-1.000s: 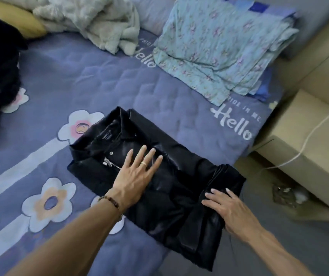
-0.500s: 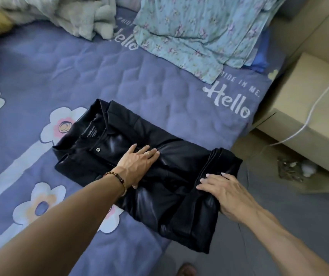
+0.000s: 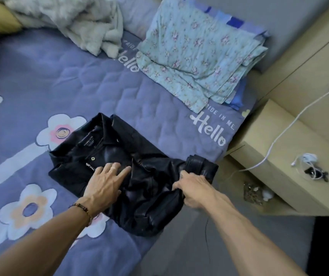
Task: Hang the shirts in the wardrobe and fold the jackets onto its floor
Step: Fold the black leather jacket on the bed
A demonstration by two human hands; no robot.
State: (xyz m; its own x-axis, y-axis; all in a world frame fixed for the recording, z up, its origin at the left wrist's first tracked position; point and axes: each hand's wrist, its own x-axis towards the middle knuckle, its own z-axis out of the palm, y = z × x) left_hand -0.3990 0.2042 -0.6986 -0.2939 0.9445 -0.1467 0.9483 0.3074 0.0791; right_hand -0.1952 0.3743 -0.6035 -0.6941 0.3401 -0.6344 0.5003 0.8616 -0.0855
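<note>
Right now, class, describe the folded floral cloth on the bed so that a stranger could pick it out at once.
Start at the purple quilted bedspread printed with flowers and the word Hello. At its far right corner, near the beige bedside cabinet, lies the folded pale green cloth with small pink blossoms. Unlike the fluffy grey-white blanket to its left and the shiny black jacket nearer the hands, it is thin, flat and patterned.

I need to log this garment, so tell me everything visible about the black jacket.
The black jacket looks like shiny leather, with collar, neck label, snap and zipper. It lies folded on the bed, its lower end overhanging the edge. The left hand presses flat on it; the right hand grips its bunched hem.
</note>
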